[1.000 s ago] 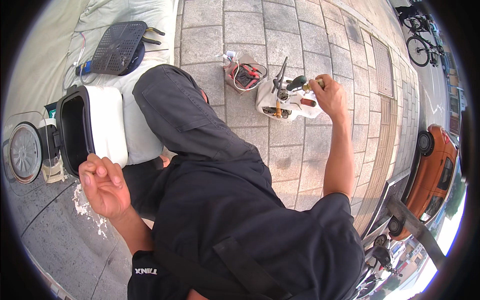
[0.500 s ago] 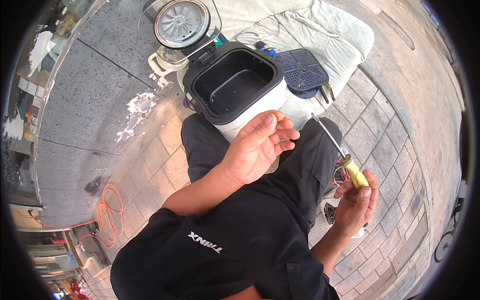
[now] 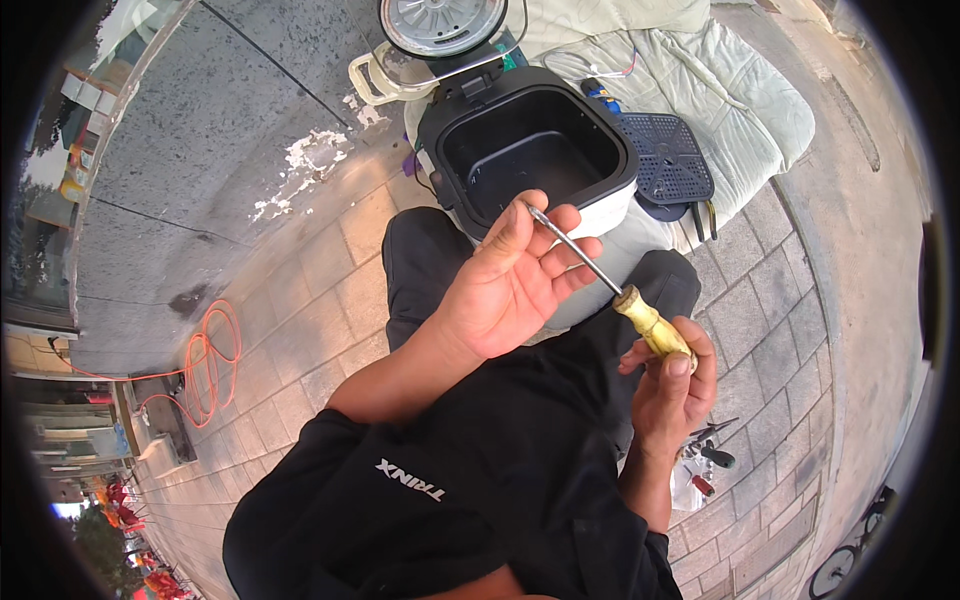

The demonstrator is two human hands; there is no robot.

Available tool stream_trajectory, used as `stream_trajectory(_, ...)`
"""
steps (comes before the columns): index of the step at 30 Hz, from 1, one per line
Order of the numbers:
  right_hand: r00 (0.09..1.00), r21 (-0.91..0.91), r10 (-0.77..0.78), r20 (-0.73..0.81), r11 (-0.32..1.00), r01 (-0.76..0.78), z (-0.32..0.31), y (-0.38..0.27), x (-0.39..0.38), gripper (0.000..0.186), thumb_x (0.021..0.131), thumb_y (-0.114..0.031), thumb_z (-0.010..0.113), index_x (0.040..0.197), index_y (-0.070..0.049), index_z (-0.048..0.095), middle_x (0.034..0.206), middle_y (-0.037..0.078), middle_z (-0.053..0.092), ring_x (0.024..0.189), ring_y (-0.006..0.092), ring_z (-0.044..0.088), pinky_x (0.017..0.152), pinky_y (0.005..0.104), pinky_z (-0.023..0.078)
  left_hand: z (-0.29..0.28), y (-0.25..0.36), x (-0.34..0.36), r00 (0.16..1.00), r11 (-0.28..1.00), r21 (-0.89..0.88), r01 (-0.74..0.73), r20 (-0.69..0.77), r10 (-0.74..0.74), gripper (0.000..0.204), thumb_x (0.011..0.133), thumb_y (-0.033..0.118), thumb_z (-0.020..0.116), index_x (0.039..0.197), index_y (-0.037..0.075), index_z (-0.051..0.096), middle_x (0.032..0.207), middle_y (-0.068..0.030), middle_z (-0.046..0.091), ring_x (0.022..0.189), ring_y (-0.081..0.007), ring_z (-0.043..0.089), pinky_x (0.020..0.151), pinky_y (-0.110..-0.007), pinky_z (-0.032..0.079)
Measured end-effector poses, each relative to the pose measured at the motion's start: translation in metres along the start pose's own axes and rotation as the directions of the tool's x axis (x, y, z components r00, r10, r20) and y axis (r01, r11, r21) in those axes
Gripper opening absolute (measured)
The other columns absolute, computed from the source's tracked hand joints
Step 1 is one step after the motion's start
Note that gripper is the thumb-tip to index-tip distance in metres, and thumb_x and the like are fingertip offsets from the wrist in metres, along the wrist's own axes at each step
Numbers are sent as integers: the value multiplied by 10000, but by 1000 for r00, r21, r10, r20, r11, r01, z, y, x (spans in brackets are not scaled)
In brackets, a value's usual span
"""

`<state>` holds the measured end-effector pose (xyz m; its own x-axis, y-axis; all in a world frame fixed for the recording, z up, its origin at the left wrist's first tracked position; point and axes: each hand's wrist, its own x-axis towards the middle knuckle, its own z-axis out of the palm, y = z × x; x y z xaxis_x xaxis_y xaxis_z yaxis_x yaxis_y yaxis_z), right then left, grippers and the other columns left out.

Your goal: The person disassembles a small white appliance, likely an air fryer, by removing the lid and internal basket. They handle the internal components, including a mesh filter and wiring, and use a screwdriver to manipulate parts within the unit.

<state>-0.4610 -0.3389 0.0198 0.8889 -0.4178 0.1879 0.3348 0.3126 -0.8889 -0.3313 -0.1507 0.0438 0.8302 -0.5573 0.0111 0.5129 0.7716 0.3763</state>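
Observation:
My right hand point(image 3: 672, 395) grips the yellow handle of a screwdriver point(image 3: 650, 328), its metal shaft slanting up and left. The tip meets the pinched thumb and index finger of my left hand point(image 3: 500, 290); its other fingers are loosely curled. Whether a small part sits in that pinch is too small to tell. Just beyond my hands stands a white cooking appliance point(image 3: 622, 208) with a black inner pot point(image 3: 545, 150). Its hinged lid point(image 3: 445, 22) is raised, showing a round metal disc partly cut off by the top edge.
A black perforated tray point(image 3: 672, 160) lies on a pale quilted pad point(image 3: 750, 110), beside a blue-and-yellow tool point(image 3: 602, 95). Hand tools point(image 3: 715, 457) rest on the paving near my right forearm. An orange cord point(image 3: 210, 375) is coiled at left near the grey wall point(image 3: 240, 110).
My right hand has moved left and slightly up with the screwdriver, bringing its tip to my left fingertips. The view has shifted, so the appliance appears farther right and higher.

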Motion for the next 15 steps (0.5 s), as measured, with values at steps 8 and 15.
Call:
stream_trajectory(8,999,-3,39,-10,999,-39,3,11,10,432,1078,-251,596,1357,69,517,1029,231,716,818,229,686,758,353,566,-11,6,7,1000,1000,18,-24,-5,24,273,1089,399,548,1295,234,617,1289,-6,686,1255,-313,649,1053,-515,535)
stream_trajectory(15,921,-507,-281,269,772,384,-8,16,12,356,943,-76,732,1250,54,607,1125,239,671,982,306,651,878,384,524,-12,12,11,993,981,157,-110,-13,114,255,1109,352,528,1269,168,603,1261,-33,679,1220,-327,671,1004,-536,568)
